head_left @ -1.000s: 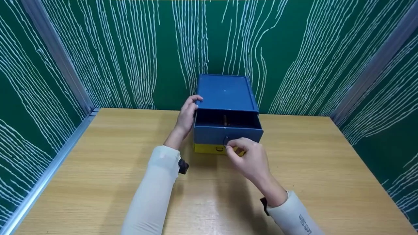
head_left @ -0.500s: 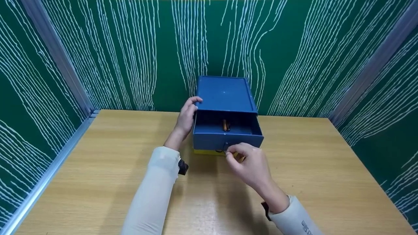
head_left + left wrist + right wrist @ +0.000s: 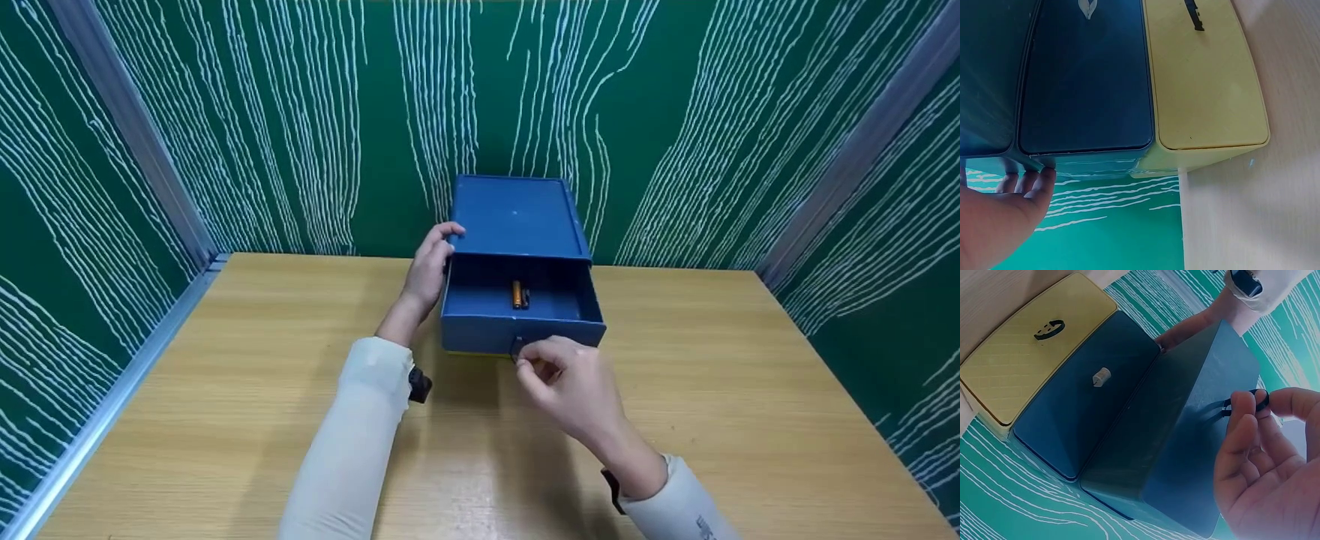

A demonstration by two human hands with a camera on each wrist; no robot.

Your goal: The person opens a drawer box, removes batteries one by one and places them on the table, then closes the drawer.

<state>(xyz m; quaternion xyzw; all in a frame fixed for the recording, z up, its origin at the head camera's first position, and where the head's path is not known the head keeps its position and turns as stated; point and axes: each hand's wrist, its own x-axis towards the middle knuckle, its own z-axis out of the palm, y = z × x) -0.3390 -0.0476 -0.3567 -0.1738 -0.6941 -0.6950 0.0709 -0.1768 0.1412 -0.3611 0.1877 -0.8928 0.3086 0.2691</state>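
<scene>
A desktop drawer unit (image 3: 517,214) has its blue top drawer (image 3: 480,334) pulled out toward me. Two small cylinders that look like batteries, one orange (image 3: 517,295) and one darker (image 3: 526,298), lie side by side on the drawer's floor. With thumb and fingers my right hand (image 3: 576,382) pinches the drawer's black loop handle (image 3: 1262,400). My left hand (image 3: 427,268) presses its fingers (image 3: 1044,183) against the unit's left side, near the top edge.
Below the open drawer are a closed blue drawer (image 3: 1072,422) with a pale pull tab and a yellow drawer (image 3: 1207,84) with a black handle. The unit stands on a wooden table (image 3: 300,360), close to a green wall (image 3: 300,172) with white wavy lines.
The top drawer has slid farther out toward me, with my right hand drawing its handle down and nearer. Both cylinders have come into fuller view. My left hand stays on the side.
</scene>
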